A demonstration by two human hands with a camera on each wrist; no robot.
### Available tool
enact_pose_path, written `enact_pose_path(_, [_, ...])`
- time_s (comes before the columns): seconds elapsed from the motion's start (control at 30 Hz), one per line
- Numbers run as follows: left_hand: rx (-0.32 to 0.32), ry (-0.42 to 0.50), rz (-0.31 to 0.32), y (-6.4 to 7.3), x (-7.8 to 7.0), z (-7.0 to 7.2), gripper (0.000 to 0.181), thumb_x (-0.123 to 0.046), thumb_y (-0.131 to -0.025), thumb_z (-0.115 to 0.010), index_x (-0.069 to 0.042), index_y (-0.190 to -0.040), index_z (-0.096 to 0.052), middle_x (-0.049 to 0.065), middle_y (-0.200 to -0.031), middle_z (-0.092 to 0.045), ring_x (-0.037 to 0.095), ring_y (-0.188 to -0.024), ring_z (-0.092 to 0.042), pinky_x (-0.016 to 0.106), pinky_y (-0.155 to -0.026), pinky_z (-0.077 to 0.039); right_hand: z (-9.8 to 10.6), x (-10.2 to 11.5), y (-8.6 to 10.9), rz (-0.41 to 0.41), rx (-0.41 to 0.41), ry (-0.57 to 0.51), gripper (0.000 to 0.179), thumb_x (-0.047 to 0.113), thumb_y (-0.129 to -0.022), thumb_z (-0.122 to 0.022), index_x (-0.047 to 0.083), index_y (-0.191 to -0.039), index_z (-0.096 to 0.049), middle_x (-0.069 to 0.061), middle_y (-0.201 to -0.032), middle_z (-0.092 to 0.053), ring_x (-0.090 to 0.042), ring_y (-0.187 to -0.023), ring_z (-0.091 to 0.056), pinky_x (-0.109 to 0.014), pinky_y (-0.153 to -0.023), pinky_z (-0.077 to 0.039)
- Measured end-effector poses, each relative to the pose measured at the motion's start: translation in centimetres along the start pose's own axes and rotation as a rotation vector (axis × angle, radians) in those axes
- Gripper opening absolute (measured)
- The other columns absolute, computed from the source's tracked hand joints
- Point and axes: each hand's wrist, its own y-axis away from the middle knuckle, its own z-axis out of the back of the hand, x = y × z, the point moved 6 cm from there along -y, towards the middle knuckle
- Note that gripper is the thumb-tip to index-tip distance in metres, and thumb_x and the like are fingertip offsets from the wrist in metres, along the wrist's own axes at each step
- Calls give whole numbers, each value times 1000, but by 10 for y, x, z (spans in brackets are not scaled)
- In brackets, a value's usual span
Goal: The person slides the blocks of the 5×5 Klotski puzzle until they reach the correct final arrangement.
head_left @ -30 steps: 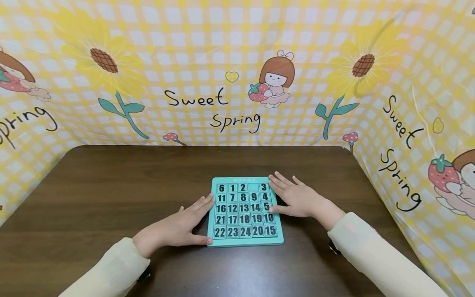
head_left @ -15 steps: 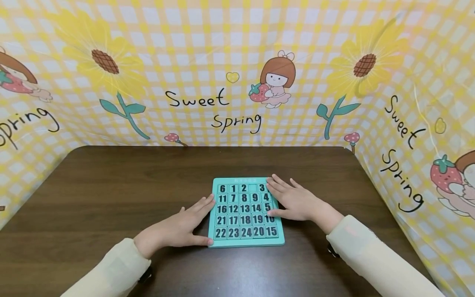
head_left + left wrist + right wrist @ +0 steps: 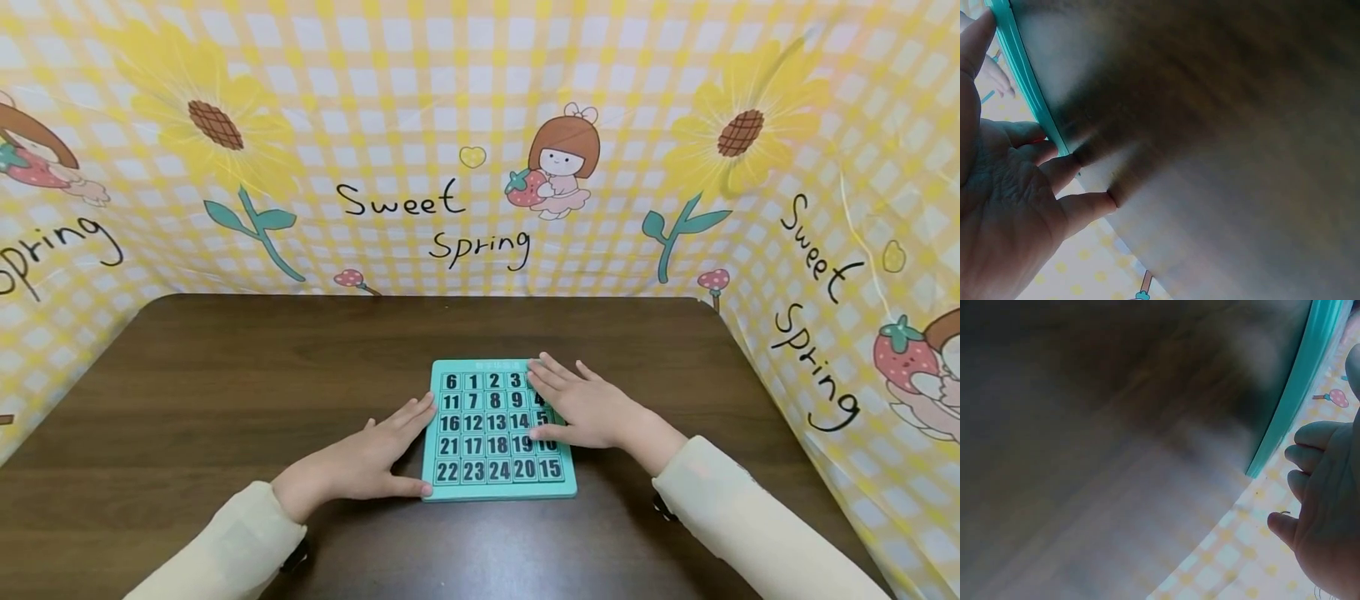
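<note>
A turquoise number sliding puzzle [image 3: 498,493] lies flat on the table, its black-numbered tiles in rows. My left hand [image 3: 360,460] rests along the puzzle's left side, fingers straight on the edge and thumb at the near corner. In the left wrist view, the fingertips of that hand [image 3: 1010,200] touch the turquoise edge [image 3: 1021,69] and the tabletop. My right hand [image 3: 588,410] reaches over the puzzle's right side, fingers extended beside the 3 tile [image 3: 515,381]. It covers the top right slot and part of the 4 tile. The right wrist view shows the right hand [image 3: 1329,481] above the frame's edge [image 3: 1294,394].
The dark brown wooden table [image 3: 262,358] extends around the puzzle on every side. A yellow checked cloth [image 3: 405,100] with flowers and cartoon figures hangs behind it and at both sides.
The 3 tile has slid left into the gap beside the 2. My right hand has shifted left with it, over the puzzle's right column. My left hand stays at the left edge.
</note>
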Motion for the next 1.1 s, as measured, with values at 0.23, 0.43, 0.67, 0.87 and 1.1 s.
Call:
enact_pose_path(0.23, [-2, -3, 2, 0, 0, 1, 105, -59, -87, -67, -10, -161, -12, 6, -169, -3, 36, -155, -8, 81, -105, -16, -3, 1, 29, -4, -27, -10, 88, 66, -96, -46, 8, -158, -25, -7, -167, -16, -26, -156, -7, -64, -119, -17])
enact_pose_path(0.43, [-4, -2, 5, 1, 1, 2, 104, -59, -87, -67, -9, -161, -12, 7, -169, -3, 36, -155, -8, 81, -105, -15, -6, 7, 47, -4, -41, 1, 87, 66, -95, -46, 8, -158, -25, -6, -167, -17, -25, -156, -10, -63, -118, -20])
enact_pose_path(0.67, [-2, -4, -1, 1, 2, 0, 104, -58, -88, -67, -9, -161, -12, 8, -169, -3, 37, -155, -8, 81, -104, -17, -11, 9, 47, -13, -26, -19, 86, 64, -96, -47, 8, -157, -26, -7, -167, -18, -27, -156, -11, -64, -118, -20])
enact_pose_path(0.87, [-3, 3, -3, 1, 1, -1, 104, -58, -88, -67, -8, -160, -13, 8, -169, -3, 37, -155, -8, 81, -105, -16, -11, 9, 42, -17, -15, -15, 84, 63, -97, -47, 8, -157, -27, -7, -167, -19, -27, -156, -12, -64, -118, -20])
enact_pose_path(1.1, [-4, -2, -8, 0, 1, 0, 104, -58, -88, -67, -9, -161, -12, 7, -169, -3, 36, -155, -8, 81, -105, -16, -9, 7, 36, -44, -2, -17, 86, 64, -96, -46, 7, -157, -27, -8, -167, -19, -27, -156, -11, -63, -119, -20])
